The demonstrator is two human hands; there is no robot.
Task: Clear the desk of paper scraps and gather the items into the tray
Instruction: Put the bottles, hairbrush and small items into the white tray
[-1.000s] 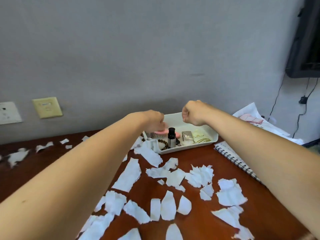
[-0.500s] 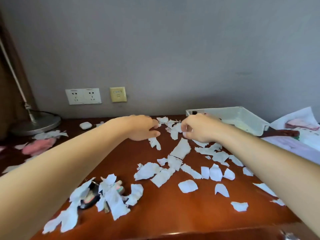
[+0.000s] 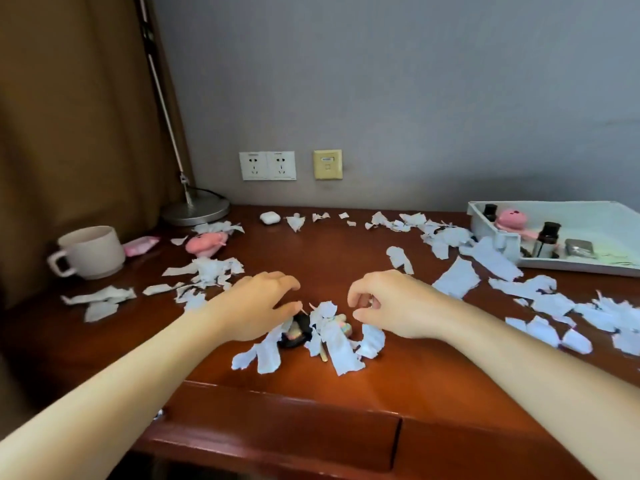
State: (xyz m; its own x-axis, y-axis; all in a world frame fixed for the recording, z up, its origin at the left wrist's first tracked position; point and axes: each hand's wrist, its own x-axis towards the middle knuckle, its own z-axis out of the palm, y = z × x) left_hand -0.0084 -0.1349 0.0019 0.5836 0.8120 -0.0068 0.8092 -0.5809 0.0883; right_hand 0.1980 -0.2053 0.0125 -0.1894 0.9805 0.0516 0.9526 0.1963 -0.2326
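Reddish wooden desk: torn white paper scraps uncleared under my slack left hand, right hand curled, grip unclear; white plastic tray part-filled.

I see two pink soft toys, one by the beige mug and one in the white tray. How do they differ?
The pink soft toy by the beige mug lies on the brown wooden desk, outside the white plastic tray, near the beige mug. The pink soft toy in the tray is already gathered. The desk toy has torn white paper scraps against it; the tray toy sits between dark bottles. Both are pink and rounded.
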